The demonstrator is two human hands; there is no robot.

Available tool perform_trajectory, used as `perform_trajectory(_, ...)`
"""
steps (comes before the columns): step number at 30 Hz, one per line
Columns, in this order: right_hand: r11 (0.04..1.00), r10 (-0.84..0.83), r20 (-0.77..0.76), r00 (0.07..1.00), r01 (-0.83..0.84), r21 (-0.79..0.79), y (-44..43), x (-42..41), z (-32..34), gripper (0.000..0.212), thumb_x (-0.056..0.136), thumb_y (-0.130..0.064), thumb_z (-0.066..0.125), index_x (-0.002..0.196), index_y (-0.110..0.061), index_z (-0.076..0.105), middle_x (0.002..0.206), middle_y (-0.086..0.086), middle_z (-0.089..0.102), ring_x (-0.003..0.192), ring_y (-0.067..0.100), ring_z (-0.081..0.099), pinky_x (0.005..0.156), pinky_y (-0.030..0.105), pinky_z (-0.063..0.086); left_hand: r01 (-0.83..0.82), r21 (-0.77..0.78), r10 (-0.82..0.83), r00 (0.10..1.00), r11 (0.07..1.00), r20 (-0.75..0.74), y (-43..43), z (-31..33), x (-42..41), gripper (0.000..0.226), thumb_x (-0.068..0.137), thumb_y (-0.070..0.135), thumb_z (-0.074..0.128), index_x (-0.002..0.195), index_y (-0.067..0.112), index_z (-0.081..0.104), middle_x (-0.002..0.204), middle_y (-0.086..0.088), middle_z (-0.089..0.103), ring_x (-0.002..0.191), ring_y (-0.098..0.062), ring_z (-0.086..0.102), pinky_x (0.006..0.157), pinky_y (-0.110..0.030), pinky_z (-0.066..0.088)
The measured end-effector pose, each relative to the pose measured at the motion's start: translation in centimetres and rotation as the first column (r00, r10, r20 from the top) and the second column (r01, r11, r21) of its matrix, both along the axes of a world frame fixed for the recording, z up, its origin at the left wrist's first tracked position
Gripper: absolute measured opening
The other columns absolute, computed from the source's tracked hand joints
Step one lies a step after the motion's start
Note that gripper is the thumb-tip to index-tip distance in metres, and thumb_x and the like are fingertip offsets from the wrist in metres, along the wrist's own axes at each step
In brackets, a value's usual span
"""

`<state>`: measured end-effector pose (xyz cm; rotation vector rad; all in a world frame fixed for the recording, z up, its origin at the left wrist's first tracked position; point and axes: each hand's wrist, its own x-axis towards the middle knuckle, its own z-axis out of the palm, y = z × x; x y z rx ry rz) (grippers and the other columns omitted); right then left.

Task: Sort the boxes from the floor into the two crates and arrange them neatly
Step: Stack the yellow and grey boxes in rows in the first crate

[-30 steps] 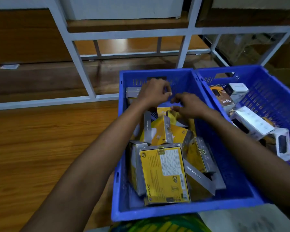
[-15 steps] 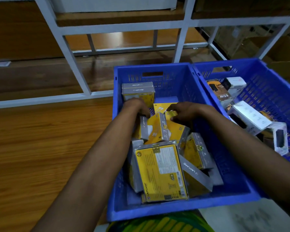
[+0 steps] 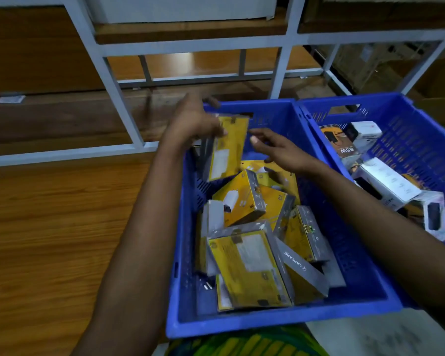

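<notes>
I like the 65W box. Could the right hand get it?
Probably yes: the right hand is open and empty, and the 65W box lies uncovered on top in the next crate.

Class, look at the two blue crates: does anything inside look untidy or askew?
In the left crate the yellow boxes lie jumbled, tilted and overlapping, not in rows. The white boxes in the right crate lean at odd angles. The left hand grips one yellow box.

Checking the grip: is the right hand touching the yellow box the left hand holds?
Cannot tell. In the head view the fingers of the right hand reach the edge of the yellow box that the left hand grips, but blur hides any gap.
</notes>
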<state>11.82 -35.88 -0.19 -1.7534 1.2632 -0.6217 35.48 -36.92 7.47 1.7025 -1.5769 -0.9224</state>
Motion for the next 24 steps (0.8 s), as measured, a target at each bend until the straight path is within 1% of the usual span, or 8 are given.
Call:
perform_trajectory(4, 0.994, -0.065, 0.288, 0.955, 0.037, 0.104, -0.1, -0.1, 0.5, 0.053, 0.092, -0.05, 0.065, 0.139, -0.032, 0.05, 0.134, -0.005, 0.064, 0.119, 0.018, 0.067, 0.091, 0.045, 0.059, 0.128, -0.104, -0.161, 0.877, 0.986, -0.453, -0.3, 0.1, -0.2, 0.049, 0.072, -0.02, 0.075, 0.113, 0.003, 0.066, 0.098, -0.018, 0.07, 0.09, -0.025, 0.07, 0.076, -0.041, 0.064)
perform_trajectory(7, 0.994, -0.103, 0.273, 0.956, 0.093, 0.049, 0.0, -0.6, 0.6, 0.048, 0.092, -0.029, 0.073, 0.135, -0.02, 0.056, 0.123, 0.003, 0.07, 0.108, 0.023, 0.072, 0.08, 0.041, 0.063, 0.203, -0.084, -0.216, 0.819, 0.976, -0.532, -1.6, -1.4, -0.1, 0.046, 0.071, -0.027, 0.068, 0.101, 0.008, 0.066, 0.088, -0.008, 0.071, 0.075, -0.012, 0.069, 0.063, -0.029, 0.062)
perform_trajectory(11, 0.89, -0.204, -0.077, 0.976, 0.152, -0.43, -0.3, -0.6, -0.2, 0.047, 0.083, -0.031, 0.083, 0.122, -0.015, 0.063, 0.113, 0.004, 0.068, 0.1, 0.017, 0.065, 0.081, 0.046, 0.059, 0.335, 0.008, -0.329, 0.931, 0.942, -0.157, -2.2, -2.0, 0.4, 0.049, 0.068, -0.02, 0.075, 0.108, 0.008, 0.071, 0.095, -0.009, 0.071, 0.08, -0.015, 0.068, 0.072, -0.037, 0.056)
perform_trajectory(13, 0.767, -0.259, -0.107, 0.96, 0.137, -0.627, -0.5, -0.6, -0.1, 0.044, 0.082, -0.016, 0.081, 0.123, -0.014, 0.066, 0.116, 0.009, 0.062, 0.108, 0.018, 0.055, 0.087, 0.042, 0.054, 0.419, 0.053, -0.383, 0.868, 0.906, -0.317, -1.7, -2.6, 0.8, 0.045, 0.073, 0.003, 0.083, 0.115, 0.013, 0.072, 0.111, -0.009, 0.071, 0.099, -0.027, 0.069, 0.084, -0.045, 0.057)
perform_trajectory(15, 0.676, -0.3, -0.004, 0.954, 0.21, -0.706, -0.6, -0.9, 0.4, 0.048, 0.076, 0.003, 0.072, 0.121, -0.016, 0.07, 0.122, 0.015, 0.055, 0.12, 0.024, 0.051, 0.094, 0.033, 0.05, 0.435, 0.047, -0.297, 0.685, 0.899, -0.666, -1.1, -3.5, 0.8, 0.05, 0.086, 0.026, 0.074, 0.13, 0.005, 0.065, 0.129, -0.011, 0.067, 0.119, -0.033, 0.064, 0.095, -0.052, 0.056)
perform_trajectory(17, 0.626, -0.308, 0.08, 0.948, 0.265, -0.733, -0.9, -1.4, 0.6, 0.051, 0.075, 0.008, 0.068, 0.117, -0.019, 0.074, 0.128, 0.019, 0.049, 0.128, 0.027, 0.048, 0.099, 0.027, 0.048, 0.356, 0.088, -0.159, 0.608, 0.93, -0.778, -1.4, -4.5, 0.4, 0.055, 0.086, 0.033, 0.072, 0.131, 0.002, 0.063, 0.134, -0.014, 0.064, 0.12, -0.032, 0.064, 0.097, -0.051, 0.054)
perform_trajectory(21, 0.68, -0.227, 0.225, 0.948, 0.319, -0.66, -0.9, -1.6, 0.8, 0.046, 0.081, 0.004, 0.074, 0.122, -0.018, 0.07, 0.142, 0.02, 0.04, 0.137, 0.028, 0.045, 0.098, 0.032, 0.056, 0.354, 0.148, -0.179, 0.74, 0.924, -0.648, -1.7, -5.4, -0.8, 0.027, 0.088, 0.021, 0.075, 0.112, 0.009, 0.071, 0.103, -0.009, 0.073, 0.093, -0.023, 0.07, 0.086, -0.041, 0.056)
perform_trajectory(24, 0.808, -0.232, 0.4, 0.886, 0.405, -0.427, -0.4, -1.0, 1.2, 0.072, 0.089, 0.004, 0.068, 0.152, -0.017, 0.04, 0.142, 0.012, 0.049, 0.114, 0.029, 0.064, 0.08, 0.036, 0.062, 0.338, 0.192, -0.111, 0.701, 0.921, -0.704, -1.9, -6.0, -1.2, 0.049, 0.076, 0.021, 0.081, 0.12, 0.004, 0.07, 0.109, -0.013, 0.07, 0.101, -0.028, 0.065, 0.087, -0.042, 0.049)
